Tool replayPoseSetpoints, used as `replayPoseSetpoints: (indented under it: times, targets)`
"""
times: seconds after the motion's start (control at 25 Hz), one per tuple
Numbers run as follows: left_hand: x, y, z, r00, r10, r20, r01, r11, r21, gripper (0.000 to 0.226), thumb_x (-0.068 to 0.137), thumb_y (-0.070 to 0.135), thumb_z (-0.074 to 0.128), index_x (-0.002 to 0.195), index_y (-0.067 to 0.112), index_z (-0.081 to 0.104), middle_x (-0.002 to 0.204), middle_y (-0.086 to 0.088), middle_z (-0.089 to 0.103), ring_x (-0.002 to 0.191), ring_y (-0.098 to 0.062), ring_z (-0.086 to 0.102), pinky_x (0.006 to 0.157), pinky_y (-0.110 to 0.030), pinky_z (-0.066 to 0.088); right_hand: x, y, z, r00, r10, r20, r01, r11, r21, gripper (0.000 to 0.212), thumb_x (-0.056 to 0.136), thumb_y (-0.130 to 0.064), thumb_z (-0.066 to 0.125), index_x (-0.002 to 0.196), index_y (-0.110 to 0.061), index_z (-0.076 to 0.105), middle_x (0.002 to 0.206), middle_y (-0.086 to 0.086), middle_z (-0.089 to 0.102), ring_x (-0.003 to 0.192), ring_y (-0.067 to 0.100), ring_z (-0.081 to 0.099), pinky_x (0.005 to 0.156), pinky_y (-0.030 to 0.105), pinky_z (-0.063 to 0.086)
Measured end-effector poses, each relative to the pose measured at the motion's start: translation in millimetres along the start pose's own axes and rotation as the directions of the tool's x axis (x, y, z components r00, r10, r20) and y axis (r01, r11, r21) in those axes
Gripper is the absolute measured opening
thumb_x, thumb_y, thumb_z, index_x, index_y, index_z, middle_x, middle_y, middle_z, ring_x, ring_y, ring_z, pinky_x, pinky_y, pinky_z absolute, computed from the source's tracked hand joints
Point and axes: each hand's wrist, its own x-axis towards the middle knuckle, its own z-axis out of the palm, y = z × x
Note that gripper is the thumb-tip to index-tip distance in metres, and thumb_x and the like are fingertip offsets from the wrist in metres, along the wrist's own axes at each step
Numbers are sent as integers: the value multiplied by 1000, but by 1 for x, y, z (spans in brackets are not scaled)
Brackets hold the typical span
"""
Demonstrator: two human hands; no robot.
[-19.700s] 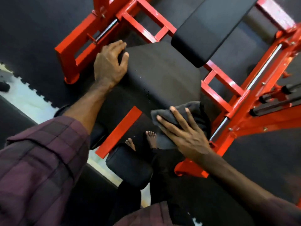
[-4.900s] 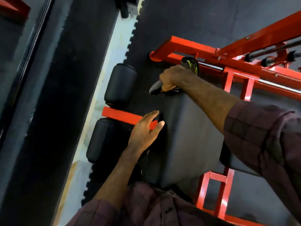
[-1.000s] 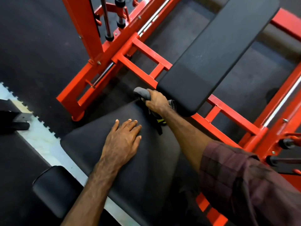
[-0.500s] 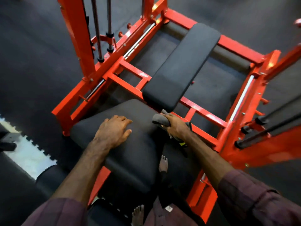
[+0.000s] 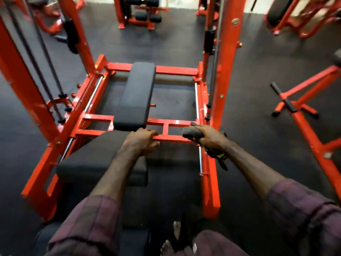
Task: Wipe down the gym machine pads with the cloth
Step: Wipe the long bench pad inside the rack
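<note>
Since half a second ago: both your hands have left the seat pad; your view has lifted, so the whole red frame and the room behind now show.
Left hand: your left hand sits at centre frame, fingers loosely extended over the far edge of the seat pad, fingertips reaching the frame's near crossbar; its grip holds nothing.
Right hand: your right hand is right of centre, its grip curled around the cloth.
Cloth: one grey cloth, bunched, sticking out from your fist toward the left; a dark strip with yellow-green marks hangs below your wrist. It lies over the right end of the crossbar, not touching any pad.
Pads counted: two on this machine, the wide seat pad at lower centre-left and the long back pad running up the middle of the frame.
Uprights counted: three red posts, two at upper left and one at upper right.
Other machines: several red ones along the top edge and right side, too blurred to count.
Feet: two bare feet at bottom centre.
Sleeves: two dark plaid sleeves.
Writing: none you can read; one round badge on the right post is too blurred.
</note>
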Motion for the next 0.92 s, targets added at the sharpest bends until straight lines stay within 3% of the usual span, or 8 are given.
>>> replayPoseSetpoints:
  times: [0.12,0.24,0.36,0.44,0.52,0.6,0.76,0.92]
  targets:
    - [9,60,-20,993,104,-53,-103,994,26,54,100,51,62,150,33,55,153,0,56,138,-27,54,106,-43,48,-51,17,-49,992,52,-116,-56,998,-37,38,96,-32,77,134,-27,70,141,-7,61,128,6,56,105,10,37]
    - [28,119,-46,982,174,-79,-173,985,22,55,100,51,61,151,33,53,151,-1,58,136,-28,56,108,-45,50,-89,35,-96,975,104,-197,-119,991,-66,40,97,-45,72,136,-36,65,150,-15,54,136,7,51,108,23,40]
    - [51,172,-74,959,266,-97,-261,963,66,56,100,53,61,153,35,51,154,1,56,138,-27,55,108,-49,51,-113,54,-135,951,171,-259,-184,983,-26,35,95,-43,68,129,-42,62,139,-9,61,132,16,57,105,30,45]
    - [73,203,-97,941,305,-145,-292,951,104,55,100,51,62,152,35,52,153,1,56,139,-28,55,106,-47,52,-124,69,-164,934,223,-280,-236,972,-13,43,91,-35,67,133,-44,61,145,-11,58,136,15,54,108,28,42]
    - [103,238,-121,916,354,-190,-332,933,136,54,99,49,63,149,32,55,151,0,59,137,-28,56,104,-46,53,-137,86,-200,917,248,-311,-276,960,-46,55,91,-26,69,146,-32,59,156,-5,52,144,19,48,113,27,39]
    - [136,281,-138,902,382,-203,-358,923,143,53,97,48,65,146,29,59,147,-2,61,134,-30,59,102,-48,54,-147,112,-239,900,270,-343,-298,954,-30,62,87,-34,69,148,-28,58,159,-4,49,145,19,47,117,31,39]
    - [212,370,-160,898,385,-211,-365,922,129,56,93,53,62,145,31,59,144,-1,63,130,-30,61,102,-48,55,-148,183,-321,893,253,-371,-281,959,-23,67,79,-45,60,145,-33,59,155,-6,52,142,22,50,118,42,41]
    - [295,447,-164,909,312,-276,-271,946,175,51,97,48,63,145,33,58,144,1,61,133,-30,59,100,-44,54,-127,272,-400,927,185,-326,-223,971,-81,57,91,-24,68,147,-28,58,161,-2,47,148,22,44,121,40,37]
